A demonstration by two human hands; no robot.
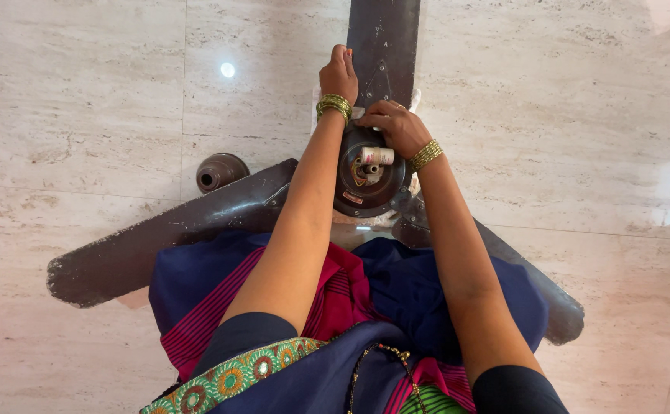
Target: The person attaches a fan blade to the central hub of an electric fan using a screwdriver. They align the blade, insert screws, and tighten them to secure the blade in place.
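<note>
A dismantled brown ceiling fan (366, 180) is lying on the pale marble floor (82, 115), with its round motor hub just below both hands and one blade (385, 42) running away beyond the fingertips. The left hand (339, 74) is curling its fingers down onto the root of that far blade, pressed together and bracing it; the right hand (396, 126) is lying over the upper rim of the hub with its fingers bunched on what looks like a scrap of white cloth (359, 113), though the actual pinch is hidden. Working well here is a matter of keeping the left fingers pressing the blade flat while the right fingers are moving in short strokes, staying off the wiring and white cylinder (378, 156) just below them. The blade edges to either side of the wrists are hard and thin. A loose brown cup-shaped cover (221, 171) is sitting well left of the fingers; beyond them the floor is giving room.
</note>
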